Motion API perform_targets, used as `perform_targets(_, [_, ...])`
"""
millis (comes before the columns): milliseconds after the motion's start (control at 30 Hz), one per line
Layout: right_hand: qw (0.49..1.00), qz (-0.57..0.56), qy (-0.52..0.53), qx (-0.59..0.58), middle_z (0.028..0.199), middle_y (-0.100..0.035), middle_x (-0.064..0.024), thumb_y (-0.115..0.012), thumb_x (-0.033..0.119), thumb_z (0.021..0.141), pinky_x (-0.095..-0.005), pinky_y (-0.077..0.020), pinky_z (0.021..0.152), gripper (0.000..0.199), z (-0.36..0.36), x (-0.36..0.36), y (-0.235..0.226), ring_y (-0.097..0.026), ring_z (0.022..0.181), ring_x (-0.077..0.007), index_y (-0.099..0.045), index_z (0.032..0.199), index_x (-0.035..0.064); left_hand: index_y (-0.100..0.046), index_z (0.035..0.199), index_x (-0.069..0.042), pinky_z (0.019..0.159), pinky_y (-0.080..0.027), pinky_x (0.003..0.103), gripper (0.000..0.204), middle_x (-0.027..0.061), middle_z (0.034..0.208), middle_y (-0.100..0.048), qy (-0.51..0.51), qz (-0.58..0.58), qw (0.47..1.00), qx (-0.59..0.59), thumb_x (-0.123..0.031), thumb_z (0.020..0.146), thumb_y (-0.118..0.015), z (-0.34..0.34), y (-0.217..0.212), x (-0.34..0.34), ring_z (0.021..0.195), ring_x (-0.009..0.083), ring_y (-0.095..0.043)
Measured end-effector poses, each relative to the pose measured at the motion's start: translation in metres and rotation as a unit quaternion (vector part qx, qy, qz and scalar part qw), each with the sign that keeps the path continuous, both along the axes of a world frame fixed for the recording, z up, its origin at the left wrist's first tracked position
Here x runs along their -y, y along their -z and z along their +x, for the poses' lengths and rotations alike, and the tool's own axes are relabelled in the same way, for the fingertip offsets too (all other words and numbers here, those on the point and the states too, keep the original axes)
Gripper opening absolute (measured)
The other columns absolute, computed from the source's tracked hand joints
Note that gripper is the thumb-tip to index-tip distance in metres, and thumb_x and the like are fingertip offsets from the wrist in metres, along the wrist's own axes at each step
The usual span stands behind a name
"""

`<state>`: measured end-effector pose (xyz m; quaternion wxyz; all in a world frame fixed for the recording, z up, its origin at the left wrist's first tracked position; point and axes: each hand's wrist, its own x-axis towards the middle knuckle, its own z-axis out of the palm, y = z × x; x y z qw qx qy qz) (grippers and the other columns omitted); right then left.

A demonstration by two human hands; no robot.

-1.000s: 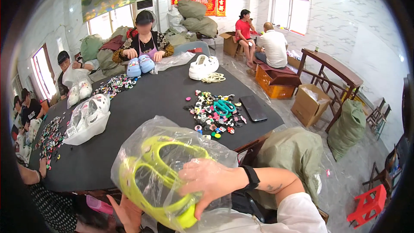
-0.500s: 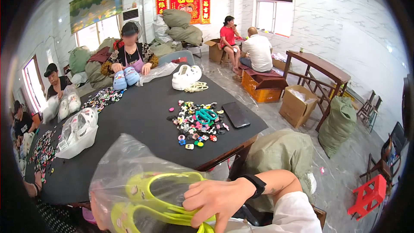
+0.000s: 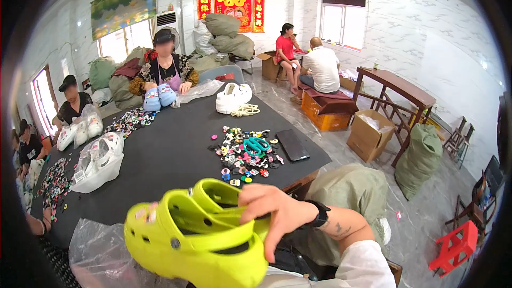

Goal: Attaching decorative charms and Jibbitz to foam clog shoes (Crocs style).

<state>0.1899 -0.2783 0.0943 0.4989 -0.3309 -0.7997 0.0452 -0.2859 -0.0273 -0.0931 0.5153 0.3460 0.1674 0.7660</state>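
A pair of lime-green clogs (image 3: pixel 197 234) fills the lower middle, above the near edge of the black table. My right hand (image 3: pixel 274 210) is closed round their heel ends, thumb on the near side. Small charms show on the near clog's toe. Below and left of the clogs, a crumpled clear plastic bag (image 3: pixel 101 250) hangs off the clogs' surfaces. I cannot see my left hand. Beyond the clogs lies a pile of colourful shoe charms (image 3: pixel 242 154) with a teal looped item (image 3: pixel 256 146) on top.
On the black table (image 3: pixel 176 144) are a dark phone (image 3: pixel 292 145), white clogs (image 3: pixel 233 97) and a white basket of bagged shoes (image 3: pixel 98 168). A co-worker across handles blue clogs (image 3: pixel 159 97). A sack (image 3: pixel 346 192) stands right of my arm; a red stool (image 3: pixel 453 248) lies farther right.
The clogs have come out of the clear bag and turned side-on, still in my right hand. The bag has dropped to the lower left. My left hand has left the picture.
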Motion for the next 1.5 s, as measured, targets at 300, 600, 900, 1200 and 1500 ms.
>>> perform_targets(300, [0.962, 0.129, 0.22, 0.1, 0.078, -0.046, -0.003, -0.084, 0.053, 0.051, -0.034, -0.0358, 0.068, 0.057, -0.045, -0.096, 0.003, -0.048, 0.074, -0.0217, -0.066, 0.085, 0.0105, -0.055, 0.125, -0.001, 0.098, -0.043, 0.045, 0.038, 0.0158, 0.126, -0.059, -0.239, 0.067, 0.969, -0.019, -0.023, 0.096, -0.049, -0.096, -0.026, 0.019, 0.111, 0.0344, -0.058])
perform_targets(600, [0.963, 0.013, 0.213, 0.164, 0.085, -0.049, -0.0054, -0.085, 0.039, 0.056, -0.0372, -0.0375, 0.08, 0.051, -0.068, -0.141, 0.072, -0.051, 0.088, -0.024, -0.066, 0.095, 0.011, -0.048, 0.135, -0.007, 0.108, -0.037, 0.046, 0.043, 0.0137, 0.133, -0.056, 0.046, 0.244, 0.963, 0.101, -0.029, 0.101, -0.036, -0.028, -0.093, 0.079, 0.12, 0.0321, -0.054])
perform_targets(900, [0.975, -0.175, -0.134, 0.017, 0.155, -0.014, -0.0246, -0.088, 0.026, 0.057, -0.046, -0.0199, 0.115, 0.124, -0.111, -0.072, 0.038, -0.018, 0.144, -0.037, -0.011, 0.153, 0.0069, -0.055, 0.128, -0.005, 0.106, -0.037, 0.043, 0.061, 0.0163, 0.13, -0.056, 0.284, 0.286, 0.881, -0.247, -0.052, 0.095, -0.037, 0.069, -0.073, 0.115, 0.121, 0.0321, -0.053])
perform_targets(1200, [0.943, -0.248, -0.18, -0.128, 0.112, -0.064, -0.0168, -0.062, -0.002, 0.077, -0.0384, -0.0476, 0.091, 0.042, -0.078, -0.046, 0.099, -0.061, 0.108, -0.0318, -0.062, 0.118, 0.0035, -0.063, 0.119, -0.003, 0.105, -0.037, 0.042, 0.071, 0.0206, 0.128, -0.056, 0.439, 0.299, 0.7, -0.478, -0.065, 0.088, -0.049, 0.141, -0.11, 0.129, 0.124, 0.0335, -0.051])
perform_targets(1500, [0.549, -0.507, -0.232, -0.623, 0.087, -0.066, -0.0071, -0.076, 0.01, 0.073, -0.0334, -0.048, 0.076, 0.019, -0.043, -0.028, 0.145, -0.061, 0.085, -0.0198, -0.063, 0.06, 0.0078, -0.036, 0.143, -0.004, 0.108, -0.033, 0.047, 0.102, 0.0213, 0.147, -0.036, 0.346, 0.232, 0.762, -0.496, -0.023, 0.06, -0.092, 0.174, -0.096, 0.139, 0.137, 0.0359, -0.035])
